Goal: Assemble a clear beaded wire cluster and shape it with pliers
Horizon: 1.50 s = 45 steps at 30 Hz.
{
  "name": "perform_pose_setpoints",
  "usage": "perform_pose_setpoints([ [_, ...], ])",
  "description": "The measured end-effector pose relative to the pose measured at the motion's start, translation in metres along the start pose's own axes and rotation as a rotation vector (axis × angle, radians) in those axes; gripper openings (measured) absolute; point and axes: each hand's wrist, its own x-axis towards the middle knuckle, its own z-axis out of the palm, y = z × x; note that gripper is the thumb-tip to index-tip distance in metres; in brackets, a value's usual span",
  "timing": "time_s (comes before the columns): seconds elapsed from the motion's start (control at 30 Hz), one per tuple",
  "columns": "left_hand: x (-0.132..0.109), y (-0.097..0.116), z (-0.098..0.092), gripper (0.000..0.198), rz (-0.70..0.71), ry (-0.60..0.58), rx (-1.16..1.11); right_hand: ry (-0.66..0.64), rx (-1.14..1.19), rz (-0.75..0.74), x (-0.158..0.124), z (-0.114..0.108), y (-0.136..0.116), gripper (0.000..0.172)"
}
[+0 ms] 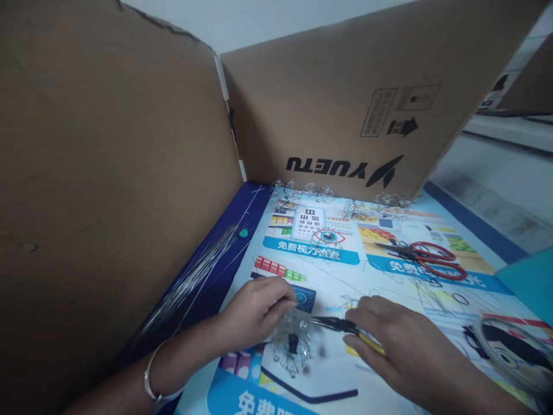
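Note:
My left hand (263, 306) is closed, thumb and fingertips pinched at the upper edge of a small wire piece with clear beads (294, 354). A dark lump shows at the middle of that piece. My right hand (384, 337) wraps round long-nose pliers (334, 324) with yellow handles. Their dark tips point left and lie close to the top right of the beaded piece. I cannot tell whether the jaws touch a wire there.
Red-handled scissors (436, 259) lie at the right on a printed sheet (345, 276). A bundle of thin wires (199, 265) and a green bit (243, 233) are at the left. Beaded pieces (393, 199) line the cardboard wall (324, 115). A clear round roll (510, 351) sits near right.

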Motion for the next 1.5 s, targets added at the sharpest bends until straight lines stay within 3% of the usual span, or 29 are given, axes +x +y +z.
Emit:
perform_pose_setpoints([
  [0.4, -0.001, -0.002, 0.008, 0.010, 0.020, 0.029, -0.019, 0.072, 0.255, 0.006, 0.008, 0.016, -0.002, 0.024],
  [0.77, 0.000, -0.001, 0.015, 0.007, 0.056, 0.094, 0.073, 0.078, 0.224, -0.015, 0.008, 0.014, -0.006, 0.016],
  [1.5, -0.002, -0.004, 0.019, 0.009, 0.094, 0.055, 0.060, 0.094, 0.176, -0.020, 0.008, 0.016, -0.008, 0.015],
])
